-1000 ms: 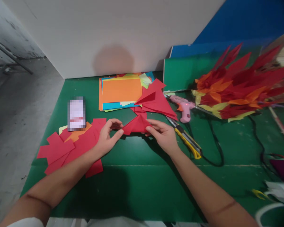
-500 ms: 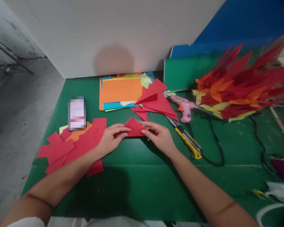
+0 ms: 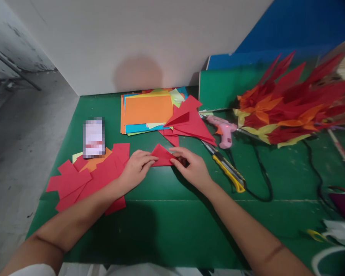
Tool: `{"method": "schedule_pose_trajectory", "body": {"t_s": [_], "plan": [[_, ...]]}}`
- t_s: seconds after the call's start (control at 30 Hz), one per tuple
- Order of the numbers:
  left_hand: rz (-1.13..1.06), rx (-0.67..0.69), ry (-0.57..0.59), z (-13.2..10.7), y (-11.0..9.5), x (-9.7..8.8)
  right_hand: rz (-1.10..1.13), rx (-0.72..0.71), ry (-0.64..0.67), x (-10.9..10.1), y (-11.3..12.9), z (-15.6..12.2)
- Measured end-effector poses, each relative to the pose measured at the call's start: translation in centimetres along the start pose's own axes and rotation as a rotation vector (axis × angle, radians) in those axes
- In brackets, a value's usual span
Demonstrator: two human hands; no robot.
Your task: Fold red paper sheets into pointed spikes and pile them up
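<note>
Both my hands pinch one folded red paper triangle (image 3: 161,156) lying on the green table (image 3: 172,226). My left hand (image 3: 136,170) grips its left corner with curled fingers. At the triangle's right corner, my right hand (image 3: 191,168) presses down with closed fingers. Loose red paper rectangles (image 3: 83,178) spread out just left of my left hand. A pile of finished red folded cones (image 3: 191,122) sits behind the triangle.
A stack of orange, blue and yellow sheets (image 3: 148,111) lies at the back. A phone (image 3: 93,138) rests at the left. A pink glue gun (image 3: 222,130), a yellow utility knife (image 3: 227,168) and a black cord (image 3: 261,180) lie right of my hands. A red-orange paper spike ornament (image 3: 290,107) fills the far right.
My hands have drawn closer together and flattened the red paper from a raised fold into a smaller triangle on the table. Nothing else has moved.
</note>
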State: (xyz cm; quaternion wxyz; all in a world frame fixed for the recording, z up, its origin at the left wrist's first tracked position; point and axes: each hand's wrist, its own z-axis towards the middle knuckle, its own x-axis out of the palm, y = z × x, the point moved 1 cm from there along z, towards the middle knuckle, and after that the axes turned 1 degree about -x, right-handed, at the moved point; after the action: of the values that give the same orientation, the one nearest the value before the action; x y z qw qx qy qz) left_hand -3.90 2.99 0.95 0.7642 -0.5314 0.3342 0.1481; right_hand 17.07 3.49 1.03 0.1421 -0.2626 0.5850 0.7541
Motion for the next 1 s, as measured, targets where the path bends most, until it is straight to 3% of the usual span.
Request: {"method": "schedule_pose_trajectory", "body": {"t_s": [0.17, 0.27, 0.5, 0.73, 0.93, 1.0], "plan": [[0.076, 0.068, -0.030, 0.0, -0.1, 0.1, -0.052, -0.037, 0.019, 0.1, -0.2, 0.0], [0.194, 0.104, -0.054, 0.0, -0.3, 0.0, -0.149, -0.137, 0.027, -0.2, 0.0, 0.3], [0.286, 0.206, 0.117, 0.1, -0.4, -0.1, -0.242, -0.312, 0.104, 0.1, 0.6, 0.4], [0.479, 0.267, 0.165, -0.8, -1.5, 0.3, -0.182, -0.239, 0.172, 1.1, 0.6, 0.1], [0.439, 0.175, 0.118, -0.8, -1.2, 0.3, -0.147, -0.172, 0.136, 0.5, 0.7, 0.3], [0.432, 0.138, 0.103, -0.6, -0.8, 0.2, -0.170, -0.178, 0.180, -0.2, 0.7, 0.5]]}}
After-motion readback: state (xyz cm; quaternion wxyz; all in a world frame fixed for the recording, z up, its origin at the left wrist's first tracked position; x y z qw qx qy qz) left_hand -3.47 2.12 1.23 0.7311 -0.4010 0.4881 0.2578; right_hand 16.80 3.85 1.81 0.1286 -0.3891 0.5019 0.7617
